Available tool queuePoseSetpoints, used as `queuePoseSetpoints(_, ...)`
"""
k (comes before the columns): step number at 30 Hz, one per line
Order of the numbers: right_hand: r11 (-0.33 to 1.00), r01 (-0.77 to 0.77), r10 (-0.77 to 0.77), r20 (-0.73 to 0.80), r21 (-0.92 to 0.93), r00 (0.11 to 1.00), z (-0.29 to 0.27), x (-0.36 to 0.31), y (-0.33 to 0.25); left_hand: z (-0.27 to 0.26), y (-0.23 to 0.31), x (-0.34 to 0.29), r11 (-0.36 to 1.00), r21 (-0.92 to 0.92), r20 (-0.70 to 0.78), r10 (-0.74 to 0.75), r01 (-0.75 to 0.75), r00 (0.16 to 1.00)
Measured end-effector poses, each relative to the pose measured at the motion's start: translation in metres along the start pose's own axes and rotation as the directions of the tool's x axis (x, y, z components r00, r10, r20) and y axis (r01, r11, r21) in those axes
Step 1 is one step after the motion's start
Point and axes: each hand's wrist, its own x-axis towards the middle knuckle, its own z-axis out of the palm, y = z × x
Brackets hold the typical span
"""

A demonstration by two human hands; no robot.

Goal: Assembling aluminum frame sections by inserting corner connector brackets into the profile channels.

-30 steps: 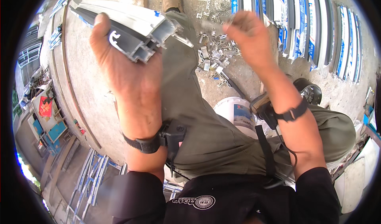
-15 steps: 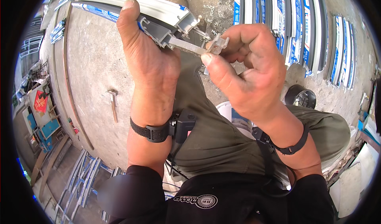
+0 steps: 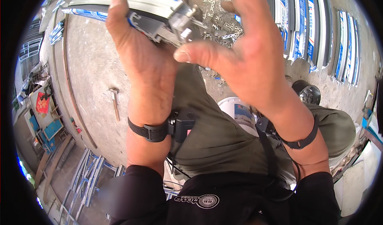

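The long profile (image 3: 143,2), white along its top with a dark grey strip and blue film along its lower side, lies slantwise across the upper left and upper centre of the frame, its cut end near the upper middle. The left hand (image 3: 145,59) grips it from below near that end, thumb standing up against the near side. A small metal piece (image 3: 185,32) sits at the cut end, blurred. The right hand (image 3: 255,61), at the upper centre, is open, its fingers spread upward to the top edge and its thumb pointing at the small piece; whether the thumb touches it I cannot tell. Metal scraps (image 3: 225,27) lie on the floor behind the hands. Film-wrapped profiles (image 3: 303,25) lie side by side at the upper right, with a smaller bundle (image 3: 346,45) beside them. A hammer (image 3: 115,105) lies on the floor left of the left wrist. A white bucket (image 3: 230,105) stands at the centre right, a dark bucket (image 3: 313,91) further right, and blue-and-silver frames (image 3: 81,177) lie at the lower left.
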Motion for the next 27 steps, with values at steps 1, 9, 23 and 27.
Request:
queuePoseSetpoints(1, 0.834, -0.197, 0.251, -0.037, 0.515, 0.967, 0.007, 0.008, -0.007, 0.0, 0.0, 0.005, 0.999, -0.032, 0.039, 0.018, -0.017, 0.999)
queuePoseSetpoints(9, 0.951, -0.241, 0.143, 0.414, 0.195, 0.899, -0.008, 0.032, -0.006, 0.004, -0.001, 0.005, 0.988, -0.15, 0.002, -0.034, 0.034, 0.999)
queuePoseSetpoints(23, 0.458, -0.409, 0.888, 0.418, -0.789, 0.189, 0.021, -0.16, 0.183, -0.033, 0.015, 0.006, 0.9, -0.415, 0.12, -0.091, 0.133, 0.989)
queuePoseSetpoints(27, 0.294, -0.527, 0.951, 0.186, -0.798, 0.248, 0.037, -0.192, 0.203, -0.028, 0.025, -0.002, 0.906, -0.368, 0.23, -0.131, 0.21, 0.965)
